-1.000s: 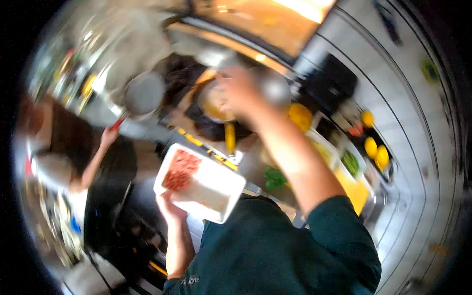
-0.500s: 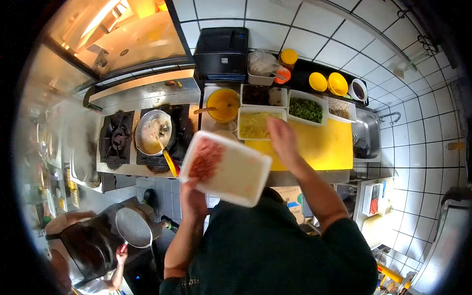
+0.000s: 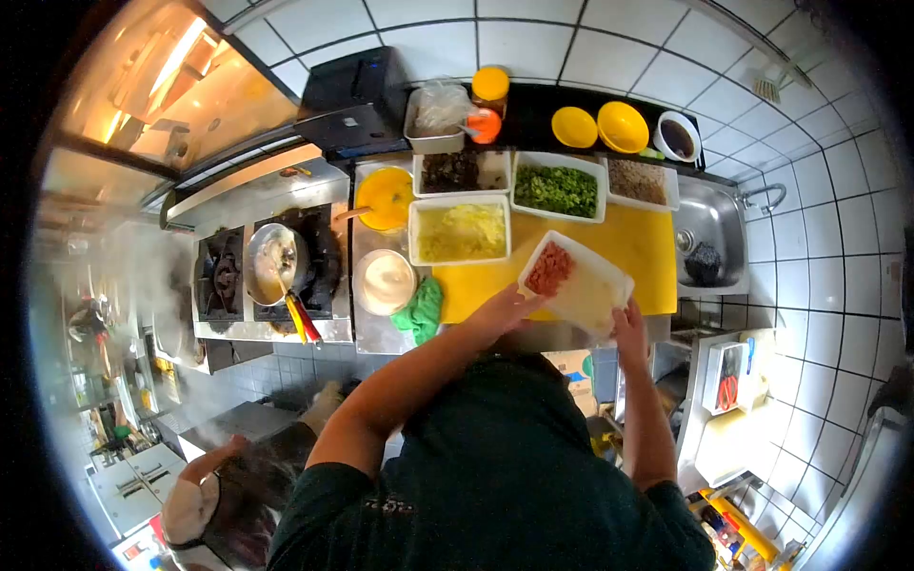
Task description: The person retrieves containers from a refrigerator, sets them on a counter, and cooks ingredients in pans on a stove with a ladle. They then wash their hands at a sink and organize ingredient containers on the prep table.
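Observation:
A white rectangular container [image 3: 592, 293] is tilted over the near edge of a yellow cutting board [image 3: 466, 290]. Chopped pink meat [image 3: 549, 269] is gathered at its left end. My left hand [image 3: 509, 309] grips its near left corner, and my right hand [image 3: 628, 331] is closed on its right corner. Beyond the board stand white tubs of pale yellow shreds [image 3: 462, 233], chopped greens [image 3: 557, 190], dark pieces [image 3: 449, 172] and a light crumbly food [image 3: 638, 181]. To the left are a bowl of orange-yellow liquid [image 3: 384, 195] and a tub of white stuff [image 3: 387, 283].
A pan [image 3: 274, 262] with food and handled tools sits on the stove [image 3: 324, 262] at left. A green cloth [image 3: 419, 312] lies at the counter edge. A sink [image 3: 714, 238] is at right. Behind me at lower left, a person [image 3: 252, 485] stands amid steam.
The container has moved right, from near the stove to over the board's front edge. My right hand has come down from the shreds tub onto it. The other person's pan is out of sight.

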Tool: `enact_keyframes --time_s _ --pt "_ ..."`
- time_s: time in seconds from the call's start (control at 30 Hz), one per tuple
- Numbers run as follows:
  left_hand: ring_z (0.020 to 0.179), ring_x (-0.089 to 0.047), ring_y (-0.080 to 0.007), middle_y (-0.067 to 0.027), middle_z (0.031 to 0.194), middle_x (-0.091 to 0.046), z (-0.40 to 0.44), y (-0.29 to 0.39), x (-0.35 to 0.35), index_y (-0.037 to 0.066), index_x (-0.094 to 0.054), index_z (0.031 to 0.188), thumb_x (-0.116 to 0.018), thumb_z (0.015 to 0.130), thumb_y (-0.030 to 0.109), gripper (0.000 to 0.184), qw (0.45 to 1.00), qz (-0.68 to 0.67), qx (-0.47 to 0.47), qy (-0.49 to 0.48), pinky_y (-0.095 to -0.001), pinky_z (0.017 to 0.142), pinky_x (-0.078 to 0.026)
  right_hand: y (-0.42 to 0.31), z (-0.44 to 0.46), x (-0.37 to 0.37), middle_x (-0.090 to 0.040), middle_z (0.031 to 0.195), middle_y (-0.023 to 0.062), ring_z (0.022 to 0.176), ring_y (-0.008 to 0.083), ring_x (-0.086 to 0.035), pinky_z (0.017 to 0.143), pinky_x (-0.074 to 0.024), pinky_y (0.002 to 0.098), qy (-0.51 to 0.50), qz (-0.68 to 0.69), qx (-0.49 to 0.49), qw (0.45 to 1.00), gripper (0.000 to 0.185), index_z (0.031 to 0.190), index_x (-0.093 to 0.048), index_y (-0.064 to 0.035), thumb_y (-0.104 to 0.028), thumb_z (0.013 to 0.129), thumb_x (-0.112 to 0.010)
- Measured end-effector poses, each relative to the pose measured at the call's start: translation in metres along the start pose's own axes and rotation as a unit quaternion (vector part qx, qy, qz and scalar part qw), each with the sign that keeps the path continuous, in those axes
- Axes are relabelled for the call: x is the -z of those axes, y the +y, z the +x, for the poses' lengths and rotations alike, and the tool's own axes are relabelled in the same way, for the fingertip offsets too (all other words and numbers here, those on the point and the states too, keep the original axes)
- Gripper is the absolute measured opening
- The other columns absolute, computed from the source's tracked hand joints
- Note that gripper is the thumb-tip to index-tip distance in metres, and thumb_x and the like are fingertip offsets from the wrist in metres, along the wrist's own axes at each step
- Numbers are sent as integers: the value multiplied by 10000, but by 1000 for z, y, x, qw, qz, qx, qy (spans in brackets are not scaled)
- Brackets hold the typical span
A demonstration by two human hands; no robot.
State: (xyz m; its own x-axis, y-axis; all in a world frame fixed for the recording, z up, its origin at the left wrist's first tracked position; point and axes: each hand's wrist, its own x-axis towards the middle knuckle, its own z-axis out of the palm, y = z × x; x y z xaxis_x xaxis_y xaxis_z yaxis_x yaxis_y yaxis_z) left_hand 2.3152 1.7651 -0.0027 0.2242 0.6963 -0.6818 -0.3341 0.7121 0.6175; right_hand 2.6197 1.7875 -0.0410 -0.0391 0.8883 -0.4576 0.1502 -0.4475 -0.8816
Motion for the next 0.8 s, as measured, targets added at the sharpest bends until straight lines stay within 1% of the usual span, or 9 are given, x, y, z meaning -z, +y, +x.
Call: enact_keyframes --time_s 0.1,0.17,0.23,0.33,0.37,0.43,0.47,0.63,0.8 --pt "1191 -605 -265 -174 1390 -553 -30 8 10 -8 -446 1453 -631 1001 216 537 999 44 -6 20 -377 1024 -508 15 63 16 -639 1251 157 1069 219 -642 798 -583 367 0 -84 84 993 465 1429 -506 -26 -230 1013 -548" --pt "1207 -600 -265 -189 1390 -551 -44 -3 42 -18 -424 1470 -637 1000 222 569 995 85 -45 26 -373 1028 -505 1 96 18 -647 1199 156 1028 219 -657 700 -598 362 3 -100 39 994 428 1358 -551 -10 -257 1009 -567" --pt "1089 -644 -224 -174 1278 -612 -74 -14 66 -66 -476 1413 -643 993 256 554 985 55 -124 107 -337 929 -535 -13 116 9 -667 1112 137 933 219 -677 625 -600 363 18 -118 15 993 390 1274 -604 2 -277 1003 -568" --pt "1066 -664 -220 -159 1238 -637 -130 -6 85 -68 -540 1327 -634 981 100 395 955 -21 -160 249 -343 946 -543 -36 129 -14 -704 943 142 769 271 -714 591 -605 398 53 -232 19 971 429 1098 -693 29 -357 1004 -531" --pt "1072 -663 -213 -150 1200 -657 -140 -22 108 -64 -559 1306 -626 981 71 358 938 0 -205 280 -329 937 -543 -6 147 -6 -707 918 156 757 289 -714 594 -610 405 67 -346 146 924 445 1072 -701 30 -372 1003 -525" --pt "1072 -666 -203 -128 1165 -676 -169 -32 128 -60 -573 1288 -604 991 56 320 872 31 -290 393 -313 937 -534 -4 149 -26 -718 885 174 750 312 -716 604 -620 412 71 -357 172 915 456 1047 -716 28 -379 1002 -516" --pt "1072 -665 -215 -126 1138 -684 -185 -34 138 -56 -566 1296 -604 982 53 335 823 103 -326 454 -311 948 -521 -34 132 -44 -725 878 177 755 318 -718 611 -625 413 59 -270 58 959 450 1047 -723 25 -371 1002 -514" --pt "1274 -495 -440 -295 1396 -483 -230 -50 212 -56 -448 1419 -553 814 -46 614 602 374 -233 666 -480 1097 -416 -15 164 -58 -687 1102 237 889 335 -715 634 -604 425 74 -233 38 969 630 1186 -638 78 -501 1023 -450" --pt "1394 -350 -502 -310 1517 -356 -237 -49 291 17 -398 1501 -487 753 -120 765 521 599 -221 566 -513 1171 -325 -35 162 -63 -647 1222 183 1016 317 -678 674 -600 424 70 -124 -30 989 554 1276 -628 23 -452 1018 -506"
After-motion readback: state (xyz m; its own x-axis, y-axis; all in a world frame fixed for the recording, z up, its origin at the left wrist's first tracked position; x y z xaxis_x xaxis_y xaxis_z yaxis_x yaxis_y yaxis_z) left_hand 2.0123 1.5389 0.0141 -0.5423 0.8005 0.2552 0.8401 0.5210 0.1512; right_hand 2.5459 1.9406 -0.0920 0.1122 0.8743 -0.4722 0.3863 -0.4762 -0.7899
